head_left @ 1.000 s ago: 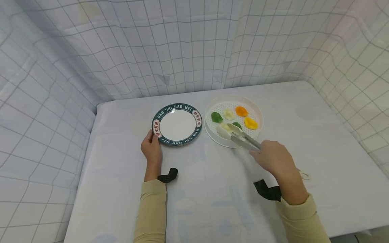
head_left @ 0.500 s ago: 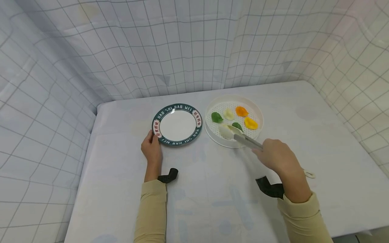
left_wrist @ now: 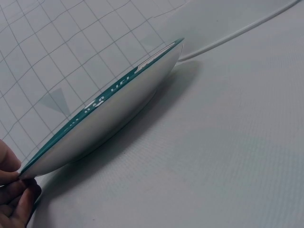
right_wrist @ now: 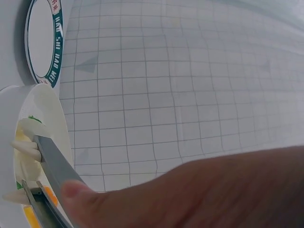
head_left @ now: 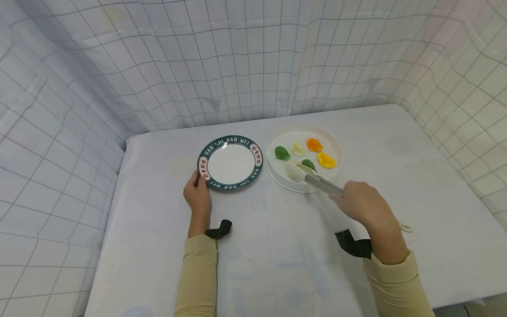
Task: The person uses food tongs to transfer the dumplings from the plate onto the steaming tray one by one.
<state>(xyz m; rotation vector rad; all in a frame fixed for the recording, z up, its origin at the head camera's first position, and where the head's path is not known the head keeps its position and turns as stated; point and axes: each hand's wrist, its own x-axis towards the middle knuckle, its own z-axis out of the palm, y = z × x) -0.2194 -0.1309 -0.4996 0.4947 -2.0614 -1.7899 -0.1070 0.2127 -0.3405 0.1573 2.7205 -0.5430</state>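
Note:
My left hand pinches the left edge of a white plate with a dark green lettered rim. In the left wrist view, thumb and fingers grip that rim, and the plate looks slightly tilted. My right hand holds grey tongs with pale tips. Those tips are down in a round white perforated tray, around a pale yellowish piece, partly hidden by them. Also in the tray lie green pieces, a pale piece, an orange piece and a yellow piece.
The plate and tray stand side by side on a white-covered table. Grid-patterned curtains enclose the back and sides. A pale loop, seemingly the end of the tongs, shows beyond my right wrist.
The tongs' arms have drawn closer together around the pale piece, and my right hand has shifted slightly right. My left hand and the plate stay put.

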